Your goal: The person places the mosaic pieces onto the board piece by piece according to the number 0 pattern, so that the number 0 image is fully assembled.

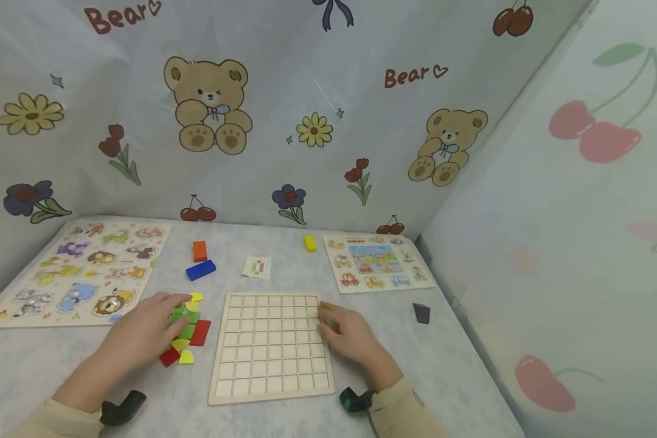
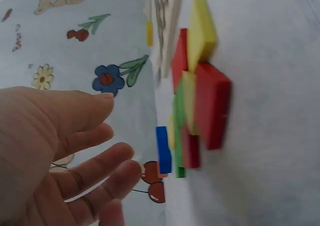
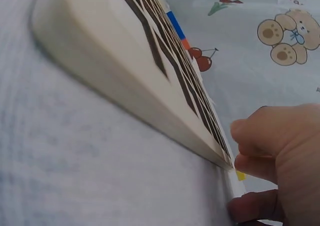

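Note:
A bare wooden grid board (image 1: pixel 271 347) lies flat in the middle of the table. Left of it is a pile of flat coloured pieces (image 1: pixel 188 333), red, green and yellow. My left hand (image 1: pixel 166 310) hovers over the pile's left side with its fingers spread and holds nothing. In the left wrist view that hand (image 2: pixel 107 136) is apart from the pieces (image 2: pixel 202 101). My right hand (image 1: pixel 328 316) rests on the board's right edge near its far corner. The right wrist view shows its fingertips (image 3: pixel 250 163) against the board's rim (image 3: pixel 125 71).
An animal puzzle board (image 1: pixel 82 274) lies at the left and a vehicle puzzle board (image 1: pixel 378 261) at the back right. Loose on the table are an orange block (image 1: pixel 199 250), a blue block (image 1: pixel 201 269), a yellow block (image 1: pixel 309 243), a pattern card (image 1: pixel 257 267) and a dark block (image 1: pixel 421 313). Cloth walls stand behind and to the right.

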Demonstrator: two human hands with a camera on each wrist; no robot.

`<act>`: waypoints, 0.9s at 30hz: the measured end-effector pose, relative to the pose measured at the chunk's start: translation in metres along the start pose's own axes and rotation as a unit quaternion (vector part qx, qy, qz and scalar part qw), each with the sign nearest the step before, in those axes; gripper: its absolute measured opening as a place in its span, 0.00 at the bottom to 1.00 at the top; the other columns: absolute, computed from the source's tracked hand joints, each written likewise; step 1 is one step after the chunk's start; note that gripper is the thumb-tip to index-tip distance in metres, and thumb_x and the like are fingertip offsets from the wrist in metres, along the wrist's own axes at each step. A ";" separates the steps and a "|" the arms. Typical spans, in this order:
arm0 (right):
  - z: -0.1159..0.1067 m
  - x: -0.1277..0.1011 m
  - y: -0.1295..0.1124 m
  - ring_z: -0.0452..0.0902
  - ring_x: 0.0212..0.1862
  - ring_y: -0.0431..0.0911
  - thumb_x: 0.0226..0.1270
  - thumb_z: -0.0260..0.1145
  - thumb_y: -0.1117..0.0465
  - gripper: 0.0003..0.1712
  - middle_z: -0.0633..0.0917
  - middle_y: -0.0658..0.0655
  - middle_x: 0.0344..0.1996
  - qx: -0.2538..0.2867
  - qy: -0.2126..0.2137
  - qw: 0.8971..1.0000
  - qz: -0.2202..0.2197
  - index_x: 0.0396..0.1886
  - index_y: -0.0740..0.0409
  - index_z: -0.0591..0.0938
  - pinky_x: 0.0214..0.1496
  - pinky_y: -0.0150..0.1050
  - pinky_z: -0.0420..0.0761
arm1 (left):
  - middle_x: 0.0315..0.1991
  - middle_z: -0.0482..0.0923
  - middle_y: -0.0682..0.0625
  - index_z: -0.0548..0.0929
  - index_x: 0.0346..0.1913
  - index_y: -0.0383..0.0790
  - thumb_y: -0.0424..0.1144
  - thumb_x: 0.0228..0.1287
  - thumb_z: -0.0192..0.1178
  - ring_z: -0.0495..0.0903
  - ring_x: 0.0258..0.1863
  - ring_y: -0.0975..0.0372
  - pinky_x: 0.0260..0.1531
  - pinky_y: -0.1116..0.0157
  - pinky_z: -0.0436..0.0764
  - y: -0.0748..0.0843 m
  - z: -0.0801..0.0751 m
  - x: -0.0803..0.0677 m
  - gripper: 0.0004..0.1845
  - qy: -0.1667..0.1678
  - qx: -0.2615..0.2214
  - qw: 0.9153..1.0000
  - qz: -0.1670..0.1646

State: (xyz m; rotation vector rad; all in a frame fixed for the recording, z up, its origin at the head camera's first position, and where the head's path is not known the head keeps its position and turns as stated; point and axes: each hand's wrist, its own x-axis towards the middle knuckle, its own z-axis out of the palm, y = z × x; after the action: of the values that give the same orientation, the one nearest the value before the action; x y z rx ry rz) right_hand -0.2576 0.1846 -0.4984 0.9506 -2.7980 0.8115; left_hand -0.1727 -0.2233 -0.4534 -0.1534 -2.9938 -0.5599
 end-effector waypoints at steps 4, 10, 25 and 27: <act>0.003 0.000 0.001 0.78 0.68 0.51 0.75 0.66 0.57 0.20 0.80 0.55 0.67 -0.002 -0.010 1.000 0.018 0.63 0.59 0.84 0.66 0.51 0.77 | 0.58 0.79 0.36 0.80 0.65 0.39 0.48 0.70 0.66 0.82 0.52 0.43 0.40 0.45 0.84 -0.016 0.018 0.007 0.26 0.025 -0.019 0.999 -0.032; 0.004 -0.002 0.000 0.79 0.66 0.51 0.74 0.67 0.59 0.20 0.80 0.55 0.67 0.002 -0.003 1.000 0.015 0.61 0.60 0.84 0.65 0.50 0.78 | 0.55 0.79 0.37 0.84 0.61 0.40 0.48 0.69 0.67 0.80 0.34 0.56 0.26 0.60 0.77 -0.033 0.039 0.016 0.23 0.079 -0.037 0.994 -0.070; 0.003 -0.002 -0.001 0.78 0.67 0.50 0.74 0.67 0.58 0.21 0.79 0.54 0.68 0.006 -0.006 0.999 0.031 0.62 0.60 0.84 0.66 0.51 0.78 | 0.50 0.79 0.37 0.87 0.57 0.39 0.46 0.67 0.69 0.81 0.36 0.53 0.29 0.57 0.79 -0.038 0.047 0.021 0.20 0.081 -0.046 0.993 -0.077; 0.003 -0.002 -0.001 0.78 0.68 0.51 0.74 0.67 0.58 0.21 0.79 0.54 0.68 0.008 -0.007 0.999 0.032 0.62 0.60 0.84 0.66 0.51 0.78 | 0.49 0.79 0.38 0.88 0.56 0.40 0.46 0.67 0.69 0.80 0.35 0.54 0.28 0.59 0.77 -0.038 0.047 0.020 0.19 0.083 -0.043 0.993 -0.076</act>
State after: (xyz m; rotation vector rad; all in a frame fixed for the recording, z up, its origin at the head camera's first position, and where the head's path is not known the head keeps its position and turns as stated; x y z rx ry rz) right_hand -0.2549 0.1833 -0.5014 0.8779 -2.8511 0.8401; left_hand -0.2002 -0.2395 -0.5087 0.1122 -2.8357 -0.6819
